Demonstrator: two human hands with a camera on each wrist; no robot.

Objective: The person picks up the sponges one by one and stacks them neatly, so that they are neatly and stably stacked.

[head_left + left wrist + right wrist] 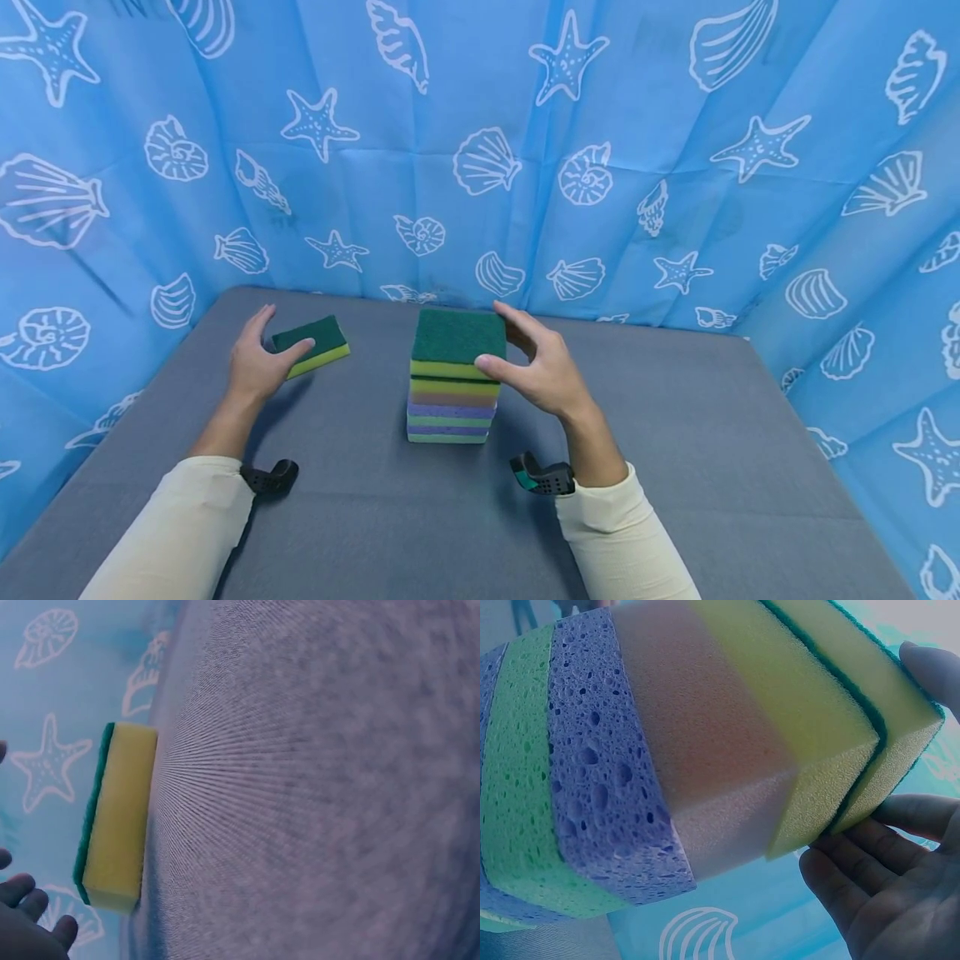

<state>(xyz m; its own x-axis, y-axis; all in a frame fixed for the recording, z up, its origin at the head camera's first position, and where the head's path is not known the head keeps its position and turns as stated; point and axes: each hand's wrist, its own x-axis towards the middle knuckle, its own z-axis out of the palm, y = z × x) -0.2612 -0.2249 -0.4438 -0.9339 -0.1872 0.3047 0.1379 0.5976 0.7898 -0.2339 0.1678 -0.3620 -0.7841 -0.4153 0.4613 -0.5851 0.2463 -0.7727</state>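
Observation:
In the middle of the table, a stack of sponges [452, 423] stands upright, with purple and green porous layers low down and yellow ones higher. A green-and-yellow scouring sponge [460, 337] lies on top. My right hand [546, 371] is at that top sponge's right end, thumb and fingers spread. In the right wrist view, its fingers [849, 859] touch the sponge's edge while the thumb sits beyond the green layer. Another scouring sponge [321, 360] lies to the left, green side up. My left hand [257, 357] is spread beside it, its thumb overlapping the sponge in the head view.
The table has a grey cloth [660, 500] over it. Along the back and sides hangs a blue curtain [420, 183] with white shells and starfish. Each wrist wears a black camera mount [272, 477].

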